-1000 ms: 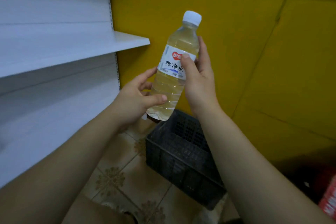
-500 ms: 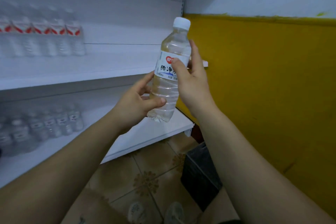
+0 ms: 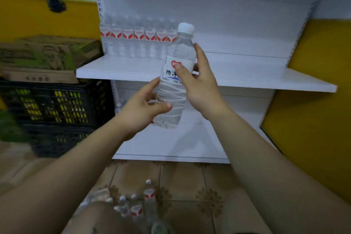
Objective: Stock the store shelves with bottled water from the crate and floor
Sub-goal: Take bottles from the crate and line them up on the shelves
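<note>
Both hands grip the water bottle (image 3: 173, 81), left hand (image 3: 140, 110) low, right hand (image 3: 199, 81) at the label; set it upright beside the row of bottles (image 3: 136, 40) on the shelf (image 3: 247, 74), label forward

Reading 纯净 in large dark characters on the white label of the water bottle (image 3: 174, 93), beneath a red heart logo with marks too small to make out, losing the rest behind the thumb of the right hand (image 3: 203, 89). Failing to read the red-and-white labels on the shelf bottles (image 3: 139, 43) and floor bottles (image 3: 135, 209), or the blurred print on the cardboard box (image 3: 43, 57).
</note>
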### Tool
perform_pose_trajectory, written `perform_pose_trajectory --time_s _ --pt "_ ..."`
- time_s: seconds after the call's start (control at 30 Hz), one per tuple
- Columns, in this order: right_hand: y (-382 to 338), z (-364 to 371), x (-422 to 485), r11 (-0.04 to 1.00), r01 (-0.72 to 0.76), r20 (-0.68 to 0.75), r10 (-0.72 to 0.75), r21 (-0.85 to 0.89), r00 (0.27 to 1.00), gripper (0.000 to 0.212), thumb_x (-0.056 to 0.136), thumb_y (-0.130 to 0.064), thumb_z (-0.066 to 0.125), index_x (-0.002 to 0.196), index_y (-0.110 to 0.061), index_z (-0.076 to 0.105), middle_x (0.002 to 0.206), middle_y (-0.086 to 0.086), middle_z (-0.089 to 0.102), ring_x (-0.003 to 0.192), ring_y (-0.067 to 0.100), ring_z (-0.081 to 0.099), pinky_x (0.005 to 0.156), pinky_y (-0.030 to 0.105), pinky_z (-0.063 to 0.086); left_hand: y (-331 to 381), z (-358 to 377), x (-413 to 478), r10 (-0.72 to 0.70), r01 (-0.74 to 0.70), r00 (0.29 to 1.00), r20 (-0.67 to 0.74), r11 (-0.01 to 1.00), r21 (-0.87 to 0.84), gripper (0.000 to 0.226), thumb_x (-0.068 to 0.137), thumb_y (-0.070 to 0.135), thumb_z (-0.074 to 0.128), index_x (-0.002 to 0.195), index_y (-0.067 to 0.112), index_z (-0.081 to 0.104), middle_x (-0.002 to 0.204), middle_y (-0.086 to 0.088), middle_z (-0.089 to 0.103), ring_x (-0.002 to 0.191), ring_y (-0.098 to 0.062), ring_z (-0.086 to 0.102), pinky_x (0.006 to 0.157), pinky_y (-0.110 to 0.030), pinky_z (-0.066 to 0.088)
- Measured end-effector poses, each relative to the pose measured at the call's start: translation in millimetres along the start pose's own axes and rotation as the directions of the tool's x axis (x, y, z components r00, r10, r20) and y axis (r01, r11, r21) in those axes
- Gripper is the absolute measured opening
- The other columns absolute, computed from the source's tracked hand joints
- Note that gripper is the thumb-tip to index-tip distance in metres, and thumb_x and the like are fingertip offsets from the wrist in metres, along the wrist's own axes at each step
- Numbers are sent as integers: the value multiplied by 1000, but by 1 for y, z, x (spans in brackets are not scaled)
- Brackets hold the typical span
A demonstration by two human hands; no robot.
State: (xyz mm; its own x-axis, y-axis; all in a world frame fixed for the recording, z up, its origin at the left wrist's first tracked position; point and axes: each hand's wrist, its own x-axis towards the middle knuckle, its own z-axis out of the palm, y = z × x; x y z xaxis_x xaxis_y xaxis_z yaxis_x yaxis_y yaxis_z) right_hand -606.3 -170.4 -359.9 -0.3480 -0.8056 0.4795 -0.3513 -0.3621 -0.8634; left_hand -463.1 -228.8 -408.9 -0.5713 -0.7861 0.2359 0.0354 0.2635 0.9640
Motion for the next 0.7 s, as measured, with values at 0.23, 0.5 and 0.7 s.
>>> perform_pose_trajectory --time_s 0.23,0.5,0.7 --pt "38 50 44 996 -57 263 73 -69 962 78 88 -41 67 148 -47 17 136 -3 52 116 19 59 95 49 52 -30 -59 7 -79 82 990 -121 996 21 76 80 13 75 142 41 40 125 -8 60 105 -26 66 88 -59 52" --pt "140 77 105 981 -190 413 188 -36 891 75 87 -10 70 145 -34 28 108 -17 63 93 1 66 74 28 59 -114 -83 73 -209 215 969 -132 976 38 73 82 4 71 137 42 41 122 -3 61 102 -22 66 85 -49 56" --pt "254 78 133 953 -265 396 301 -144 867 82 80 -8 76 143 -34 30 110 -16 60 99 11 65 80 33 58 -223 -69 139 -326 328 944 -59 944 38 74 80 -4 70 136 38 46 113 0 63 96 -19 67 80 -42 58"
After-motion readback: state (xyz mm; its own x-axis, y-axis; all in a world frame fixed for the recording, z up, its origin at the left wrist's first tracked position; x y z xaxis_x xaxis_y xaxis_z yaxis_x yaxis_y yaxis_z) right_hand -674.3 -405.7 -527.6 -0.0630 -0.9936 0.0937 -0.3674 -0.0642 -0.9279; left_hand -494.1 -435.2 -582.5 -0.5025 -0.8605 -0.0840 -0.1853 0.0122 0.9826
